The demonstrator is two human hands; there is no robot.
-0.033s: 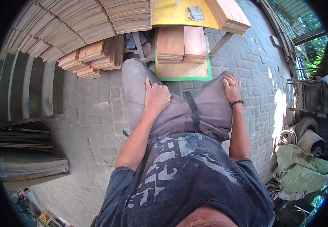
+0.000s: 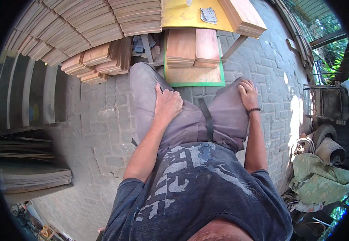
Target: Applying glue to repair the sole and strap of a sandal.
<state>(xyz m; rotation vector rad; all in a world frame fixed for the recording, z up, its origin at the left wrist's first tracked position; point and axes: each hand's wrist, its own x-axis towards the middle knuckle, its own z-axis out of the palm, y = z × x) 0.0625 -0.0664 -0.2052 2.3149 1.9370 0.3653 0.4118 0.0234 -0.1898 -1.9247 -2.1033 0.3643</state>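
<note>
Presently, we list two hands at rest, neither with a tool or board in it.

Item: our left hand [image 2: 169,105], set on the left thigh of the greyish trousers [image 2: 143,104]; fingers bent, one digit standing out toward the knee. Whether they pinch the cloth, we cannot tell.

Item: our right hand [image 2: 249,95], laid over the right knee; fingers side by side, slightly bent, loose rather than clamped. Dark bracelet [image 2: 254,110] at the wrist.

Item, position: trousers on our seated legs, knees spread, below both palms. We judge this rest best done with weight shared evenly, wrists slack and palms settled well onto the cloth.

Item, edges ahead: front lip of the yellow surface [image 2: 178,16]; its slanting leg [image 2: 234,49], beyond the right knee; two board stacks [image 2: 180,46] between the knees' lines, on a green-edged panel [image 2: 194,77]. Lower wood piles [image 2: 102,58] sit near the left knee, so we reckon that side the tighter.

Item, room: grey paving [image 2: 102,108] left of the trousers, more beyond the right knee; the right seems to us the easier side for swinging an arm outward.
</note>
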